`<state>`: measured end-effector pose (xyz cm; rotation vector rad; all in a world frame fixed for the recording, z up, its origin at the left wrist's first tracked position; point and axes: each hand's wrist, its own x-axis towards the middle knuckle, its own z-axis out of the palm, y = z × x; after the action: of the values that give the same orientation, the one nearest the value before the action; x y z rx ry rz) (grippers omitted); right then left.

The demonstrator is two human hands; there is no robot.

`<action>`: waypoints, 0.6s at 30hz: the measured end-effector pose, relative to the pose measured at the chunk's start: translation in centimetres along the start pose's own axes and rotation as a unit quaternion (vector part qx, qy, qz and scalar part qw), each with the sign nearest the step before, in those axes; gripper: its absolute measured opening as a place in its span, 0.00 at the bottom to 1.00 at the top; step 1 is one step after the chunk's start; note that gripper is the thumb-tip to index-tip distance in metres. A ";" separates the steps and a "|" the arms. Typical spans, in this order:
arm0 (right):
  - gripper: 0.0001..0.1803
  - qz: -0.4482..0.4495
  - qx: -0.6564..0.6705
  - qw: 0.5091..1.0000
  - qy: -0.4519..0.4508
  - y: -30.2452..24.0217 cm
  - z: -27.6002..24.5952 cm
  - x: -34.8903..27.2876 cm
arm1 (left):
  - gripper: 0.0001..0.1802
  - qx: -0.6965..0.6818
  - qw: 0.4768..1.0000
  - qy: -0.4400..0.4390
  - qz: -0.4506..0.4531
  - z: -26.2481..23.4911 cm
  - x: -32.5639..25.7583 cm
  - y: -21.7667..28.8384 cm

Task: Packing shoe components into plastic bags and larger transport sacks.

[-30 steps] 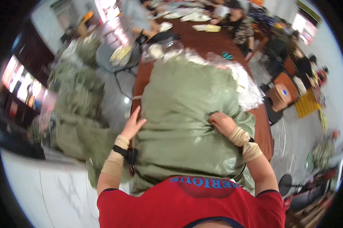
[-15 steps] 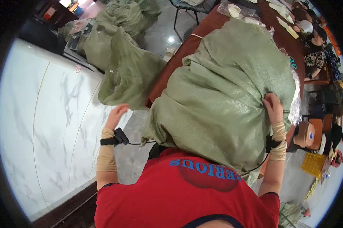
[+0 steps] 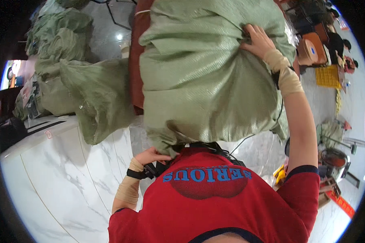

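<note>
A big, stuffed pale-green woven sack (image 3: pixel 206 69) fills the upper middle of the view, its far side resting against a reddish-brown table (image 3: pixel 134 73). My right hand (image 3: pixel 258 40) grips a fold of the sack near its top right. My left hand (image 3: pixel 149 156) is closed on the sack's bottom corner, just in front of my red shirt. Both wrists are wrapped in tan bandage, and a black strap with a cable sits on each.
More green sacks (image 3: pixel 79 81) are heaped on the white marble floor (image 3: pixel 61 186) at the left. A wooden chair (image 3: pixel 314 46) and seated people (image 3: pixel 338 44) are at the upper right. A yellow crate (image 3: pixel 327 76) and tools lie on the floor at the right.
The view has swung and the sack now sits closer and higher. My left hand moved from the floor side in under the sack's bottom corner. My right hand keeps its grip near the top.
</note>
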<state>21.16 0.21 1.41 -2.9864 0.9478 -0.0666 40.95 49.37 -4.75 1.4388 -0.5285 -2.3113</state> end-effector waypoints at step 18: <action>0.41 -0.049 0.063 0.997 0.020 1.3 0.9 0.6 | 0.16 0.033 0.992 -0.075 -0.094 10.4 5.4 -9.8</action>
<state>20.95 -1.16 0.53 -2.9227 0.7687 -0.1801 28.28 56.41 -9.51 1.4054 -0.5371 -2.5886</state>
